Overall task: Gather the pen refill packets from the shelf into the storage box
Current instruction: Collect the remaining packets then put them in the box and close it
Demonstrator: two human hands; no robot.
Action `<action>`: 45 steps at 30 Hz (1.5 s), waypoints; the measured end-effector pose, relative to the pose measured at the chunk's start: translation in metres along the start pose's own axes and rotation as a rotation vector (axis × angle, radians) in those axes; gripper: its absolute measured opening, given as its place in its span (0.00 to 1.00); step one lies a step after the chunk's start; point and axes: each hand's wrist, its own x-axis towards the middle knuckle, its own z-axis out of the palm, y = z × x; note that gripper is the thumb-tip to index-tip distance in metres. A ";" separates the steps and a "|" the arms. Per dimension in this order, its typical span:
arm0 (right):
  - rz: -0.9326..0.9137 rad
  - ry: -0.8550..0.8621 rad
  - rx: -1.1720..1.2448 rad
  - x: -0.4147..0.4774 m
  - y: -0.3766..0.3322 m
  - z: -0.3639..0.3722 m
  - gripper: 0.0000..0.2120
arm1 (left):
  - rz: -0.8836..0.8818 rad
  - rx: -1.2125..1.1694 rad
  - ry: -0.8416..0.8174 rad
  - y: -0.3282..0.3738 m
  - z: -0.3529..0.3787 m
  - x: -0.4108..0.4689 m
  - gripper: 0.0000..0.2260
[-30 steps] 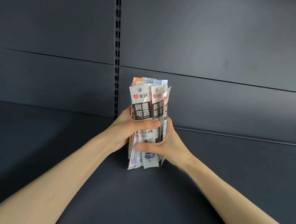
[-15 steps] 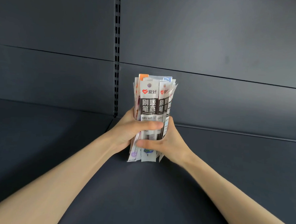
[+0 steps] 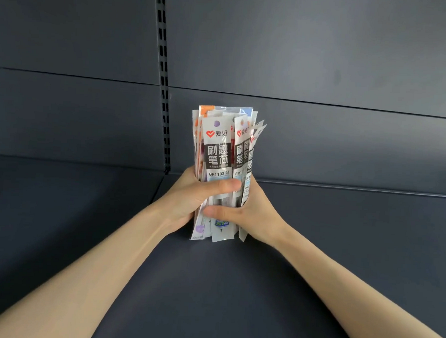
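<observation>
Soft even light; pale sheen on the back panel (image 3: 312,70); faint shadows on the shelf (image 3: 210,284); lines bow near edges.

Both bare forearms reach forward from the lower corners of the view and meet at the middle. The left hand (image 3: 186,200) grips the upright bundle of packets (image 3: 217,153) from its left side, thumb laid flat across the front. The right hand (image 3: 258,217) grips from the right side, slightly lower, its thumb lying across the front just beneath the left thumb.
</observation>
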 end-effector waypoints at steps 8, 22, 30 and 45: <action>0.042 -0.060 0.032 -0.021 -0.028 -0.016 0.24 | -0.008 0.031 0.003 0.017 0.024 -0.007 0.10; 0.039 0.139 -0.053 -0.222 -0.087 -0.161 0.13 | 0.003 -0.067 -0.157 0.021 0.253 -0.052 0.14; 0.041 0.255 -0.052 -0.311 -0.092 -0.263 0.13 | -0.025 -0.067 -0.276 0.011 0.387 -0.041 0.18; 0.173 0.445 -0.055 -0.313 -0.032 -0.468 0.12 | -0.035 -0.094 -0.405 -0.036 0.541 0.117 0.14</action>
